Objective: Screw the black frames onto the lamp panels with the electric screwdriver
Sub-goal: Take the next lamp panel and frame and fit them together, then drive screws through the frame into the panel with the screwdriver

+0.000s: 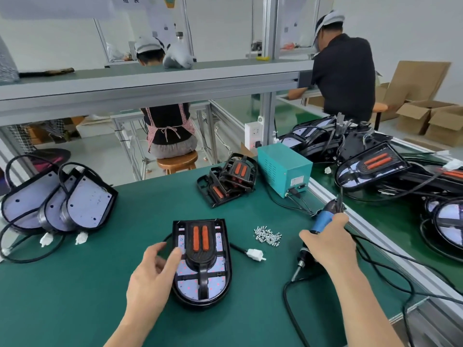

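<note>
Factory assembly line, green workbench [100,284], capped workers [343,71]

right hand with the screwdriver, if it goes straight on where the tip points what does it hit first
Probably the green mat, beside the black cable: the right hand aims the electric screwdriver down-left, short of the lamp panel. Depth is unclear.

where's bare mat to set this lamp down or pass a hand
Two bare patches of mat: behind the lamp panel, between the white panel stack and the black frames; and the near left corner, beside the left hand. Crowded on the right: screws, connector, electric screwdriver in the right hand.
</note>
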